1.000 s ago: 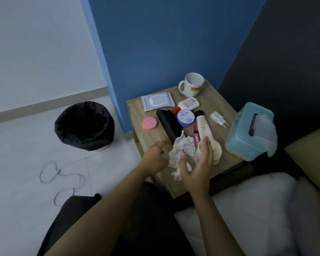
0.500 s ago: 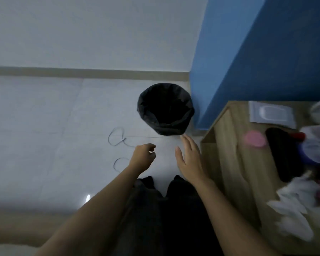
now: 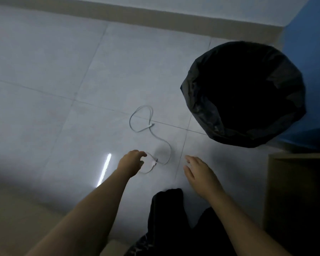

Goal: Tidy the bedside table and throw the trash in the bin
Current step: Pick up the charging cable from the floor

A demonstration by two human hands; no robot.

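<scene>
A thin white cable (image 3: 160, 139) lies in loops on the pale floor tiles. My left hand (image 3: 132, 162) reaches down over the cable's near loop, its fingers loosely curled with the tips right at the cable; I see no grip on it. About a hand's width to the right, my right hand (image 3: 199, 172) hovers with its fingers straight, holding nothing. The bin (image 3: 198, 100), lined with a black bag, stands on the floor at the upper right, beyond both hands. Only a wooden side of the bedside table (image 3: 296, 182) shows at the right edge; its top is out of view.
The blue wall (image 3: 310, 34) rises behind the bin, and a beige skirting board (image 3: 118, 11) runs along the far floor edge. My dark trouser legs (image 3: 166, 218) fill the bottom middle. A bright light streak reflects on the tiles left of my left hand.
My view swung left and down from the table top to the floor. Both hands left the crumpled tissue and dropped toward the floor; my left hand now reaches the cable.
</scene>
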